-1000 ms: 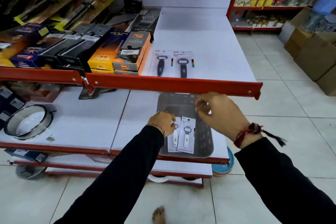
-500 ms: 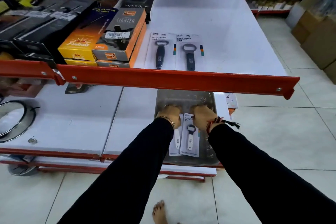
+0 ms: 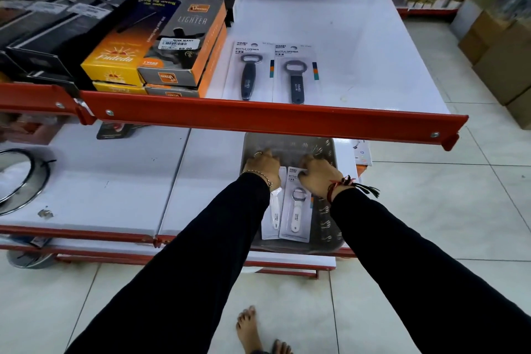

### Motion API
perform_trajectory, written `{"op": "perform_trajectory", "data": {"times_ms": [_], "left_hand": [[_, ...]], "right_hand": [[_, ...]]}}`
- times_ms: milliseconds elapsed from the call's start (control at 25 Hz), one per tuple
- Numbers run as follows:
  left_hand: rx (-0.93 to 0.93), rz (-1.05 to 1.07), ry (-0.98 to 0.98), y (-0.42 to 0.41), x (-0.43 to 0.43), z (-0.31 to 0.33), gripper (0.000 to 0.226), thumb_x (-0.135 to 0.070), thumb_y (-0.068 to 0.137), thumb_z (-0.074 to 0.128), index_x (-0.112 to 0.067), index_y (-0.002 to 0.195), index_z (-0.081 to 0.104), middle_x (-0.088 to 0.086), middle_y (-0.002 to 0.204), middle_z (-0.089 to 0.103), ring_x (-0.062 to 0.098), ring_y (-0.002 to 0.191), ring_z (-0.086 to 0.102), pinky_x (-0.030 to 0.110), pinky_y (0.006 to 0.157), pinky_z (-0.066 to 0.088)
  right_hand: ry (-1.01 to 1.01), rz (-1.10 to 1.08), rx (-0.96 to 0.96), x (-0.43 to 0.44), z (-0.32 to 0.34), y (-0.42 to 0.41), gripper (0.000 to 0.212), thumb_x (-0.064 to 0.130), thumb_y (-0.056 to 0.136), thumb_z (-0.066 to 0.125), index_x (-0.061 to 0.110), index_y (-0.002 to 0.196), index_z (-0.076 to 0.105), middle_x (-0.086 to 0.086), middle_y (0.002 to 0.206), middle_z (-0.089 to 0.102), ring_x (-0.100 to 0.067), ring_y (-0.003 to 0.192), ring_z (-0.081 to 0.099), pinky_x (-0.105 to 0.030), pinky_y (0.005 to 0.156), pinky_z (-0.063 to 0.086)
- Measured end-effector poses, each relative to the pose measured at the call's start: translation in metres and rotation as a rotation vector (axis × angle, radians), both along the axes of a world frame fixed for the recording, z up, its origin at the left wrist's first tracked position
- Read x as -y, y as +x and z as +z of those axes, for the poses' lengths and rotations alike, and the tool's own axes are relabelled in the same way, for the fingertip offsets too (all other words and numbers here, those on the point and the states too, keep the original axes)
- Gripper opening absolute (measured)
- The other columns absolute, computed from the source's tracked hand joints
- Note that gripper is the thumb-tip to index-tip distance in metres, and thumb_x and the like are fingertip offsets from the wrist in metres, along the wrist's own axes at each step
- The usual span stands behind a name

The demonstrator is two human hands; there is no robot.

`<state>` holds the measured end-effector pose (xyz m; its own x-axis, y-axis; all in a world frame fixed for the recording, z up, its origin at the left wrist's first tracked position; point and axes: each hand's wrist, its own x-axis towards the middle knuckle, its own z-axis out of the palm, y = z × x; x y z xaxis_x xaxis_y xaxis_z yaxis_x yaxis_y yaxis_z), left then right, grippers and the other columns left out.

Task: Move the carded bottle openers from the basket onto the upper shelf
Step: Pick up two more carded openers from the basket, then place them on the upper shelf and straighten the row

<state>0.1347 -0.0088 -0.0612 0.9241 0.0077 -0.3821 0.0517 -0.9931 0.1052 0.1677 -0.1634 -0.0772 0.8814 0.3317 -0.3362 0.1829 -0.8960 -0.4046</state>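
Note:
A grey perforated basket (image 3: 327,215) sits on the lower shelf. Two carded white-handled bottle openers lie in it side by side. My left hand (image 3: 263,167) is closed on the top of the left card (image 3: 274,213). My right hand (image 3: 319,175) pinches the top of the right card (image 3: 297,210). On the upper shelf (image 3: 330,37), two carded dark-handled bottle openers (image 3: 248,75) (image 3: 296,80) lie flat behind the red front rail (image 3: 258,121).
Orange and grey lighter boxes (image 3: 184,46) and dark boxed goods fill the upper shelf's left side. A round metal ring (image 3: 17,181) lies on the lower shelf at left. Cardboard cartons (image 3: 502,52) stand on the tiled floor at right. My bare foot (image 3: 250,330) is below.
My right hand came down from the red rail into the basket and took hold of the right card. The camera moved closer and tilted down.

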Motion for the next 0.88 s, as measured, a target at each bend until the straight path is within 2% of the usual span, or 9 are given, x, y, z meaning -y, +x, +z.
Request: {"op": "perform_trajectory", "data": {"times_ms": [80, 200, 320, 360, 480, 680, 880], "left_hand": [[-0.009, 0.013, -0.06, -0.006, -0.001, 0.013, 0.047, -0.01, 0.09, 0.057, -0.009, 0.136, 0.055, 0.013, 0.146, 0.046, 0.035, 0.131, 0.051, 0.044, 0.105, 0.049], [0.009, 0.075, -0.171, -0.025, -0.001, 0.03, 0.043, -0.008, 0.093, 0.048, -0.012, 0.135, 0.052, 0.017, 0.133, 0.06, 0.036, 0.122, 0.057, 0.041, 0.101, 0.051], [0.127, 0.088, -0.213, -0.051, -0.001, 0.048, 0.039, -0.007, 0.091, 0.048, -0.014, 0.129, 0.055, 0.019, 0.118, 0.068, 0.038, 0.112, 0.062, 0.04, 0.092, 0.054], [0.184, 0.087, -0.216, -0.063, -0.001, 0.056, 0.038, -0.006, 0.09, 0.05, -0.014, 0.127, 0.057, 0.018, 0.112, 0.07, 0.038, 0.108, 0.063, 0.039, 0.088, 0.054], [0.343, 0.065, -0.214, -0.09, 0.001, 0.081, 0.038, -0.006, 0.089, 0.049, -0.014, 0.125, 0.06, 0.016, 0.109, 0.072, 0.037, 0.106, 0.063, 0.037, 0.082, 0.052], [0.494, 0.037, -0.248, -0.126, 0.006, 0.128, 0.036, -0.007, 0.09, 0.046, -0.016, 0.122, 0.061, 0.011, 0.111, 0.07, 0.032, 0.105, 0.061, 0.032, 0.079, 0.046], [0.62, -0.03, -0.284, -0.143, 0.015, 0.188, 0.034, -0.009, 0.094, 0.042, -0.017, 0.121, 0.06, 0.007, 0.116, 0.07, 0.029, 0.109, 0.059, 0.035, 0.086, 0.049]], "right_hand": [[0.103, -0.065, -0.029, 0.005, 0.013, -0.007, 0.036, 0.014, 0.084, 0.047, 0.01, 0.119, 0.054, -0.021, 0.103, 0.07, -0.034, 0.086, 0.067, -0.035, 0.074, 0.054], [0.167, -0.087, 0.046, 0.013, 0.031, -0.028, 0.038, 0.008, 0.09, 0.045, 0.01, 0.124, 0.061, -0.023, 0.115, 0.069, -0.037, 0.099, 0.066, -0.034, 0.082, 0.052], [0.186, -0.049, 0.175, 0.02, 0.05, -0.057, 0.039, 0.007, 0.094, 0.039, 0.011, 0.127, 0.06, -0.024, 0.112, 0.068, -0.036, 0.086, 0.065, -0.032, 0.069, 0.048], [0.193, -0.042, 0.227, 0.024, 0.059, -0.068, 0.039, 0.007, 0.095, 0.038, 0.011, 0.128, 0.059, -0.022, 0.115, 0.066, -0.036, 0.087, 0.065, -0.031, 0.068, 0.046], [0.182, -0.011, 0.352, 0.034, 0.085, -0.094, 0.036, 0.01, 0.097, 0.037, 0.012, 0.127, 0.056, -0.016, 0.127, 0.058, -0.037, 0.102, 0.064, -0.04, 0.08, 0.054], [0.167, 0.035, 0.532, 0.048, 0.133, -0.134, 0.031, 0.013, 0.097, 0.034, 0.015, 0.121, 0.052, -0.009, 0.12, 0.055, -0.035, 0.096, 0.062, -0.04, 0.067, 0.051], [0.235, 0.039, 0.69, 0.062, 0.195, -0.156, 0.026, 0.016, 0.095, 0.034, 0.017, 0.113, 0.053, -0.002, 0.107, 0.055, -0.03, 0.087, 0.06, -0.041, 0.065, 0.052]]}}
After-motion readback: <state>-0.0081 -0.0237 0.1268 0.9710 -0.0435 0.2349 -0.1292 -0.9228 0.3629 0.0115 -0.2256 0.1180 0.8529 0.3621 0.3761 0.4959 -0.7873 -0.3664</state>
